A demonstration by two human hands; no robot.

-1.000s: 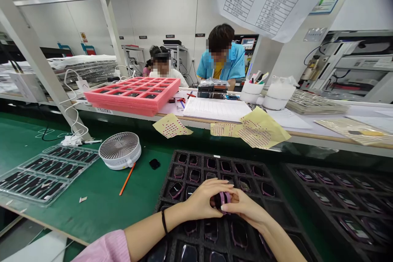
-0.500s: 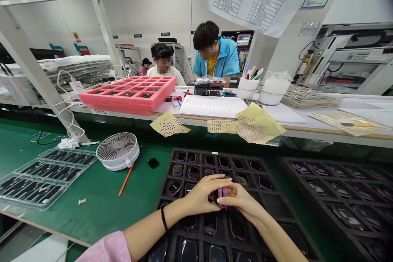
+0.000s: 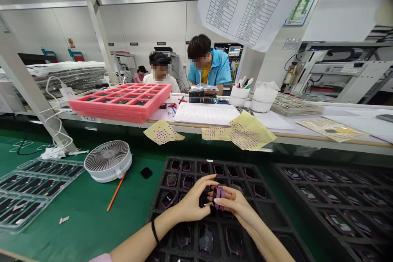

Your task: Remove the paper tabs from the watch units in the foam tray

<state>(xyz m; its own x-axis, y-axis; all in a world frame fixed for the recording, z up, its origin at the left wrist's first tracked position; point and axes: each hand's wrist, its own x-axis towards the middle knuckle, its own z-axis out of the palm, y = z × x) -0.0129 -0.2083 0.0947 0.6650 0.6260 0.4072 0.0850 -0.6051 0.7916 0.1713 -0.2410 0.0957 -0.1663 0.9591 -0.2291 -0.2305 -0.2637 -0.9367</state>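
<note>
Clock directions are taken from the small purple rounded frame (image 3: 219, 196) between the hands.

At nine o'clock, far out, lies a clear plastic tray with dark strips in rows (image 3: 27, 188). Nearer, a round white fan with a slatted grille (image 3: 108, 161) stands between nine and ten, a slim orange stick (image 3: 116, 192) beside it, and a small black rounded-square piece (image 3: 146, 172) on the green mat.

The left hand (image 3: 193, 202) is close by at nine: fingers loosely curved toward the frame, thumb apart from them. I cannot tell whether its hidden fingertips grip anything.

The frame is edge-on, showing two purple bands, raised over a black foam tray with square pockets (image 3: 270, 215). The right hand (image 3: 236, 202), at four o'clock, pinches it between thumb and fingers. A second black foam tray (image 3: 280, 169) lies at three.

To handle it well, I would pinch only the purple rim, sparing any glossy face from fingerprints. The left fingertips could best steady the far edge with light, even pressure; squeezing may flex a thin rim. Staying low above the foam would soften a slip.
</note>
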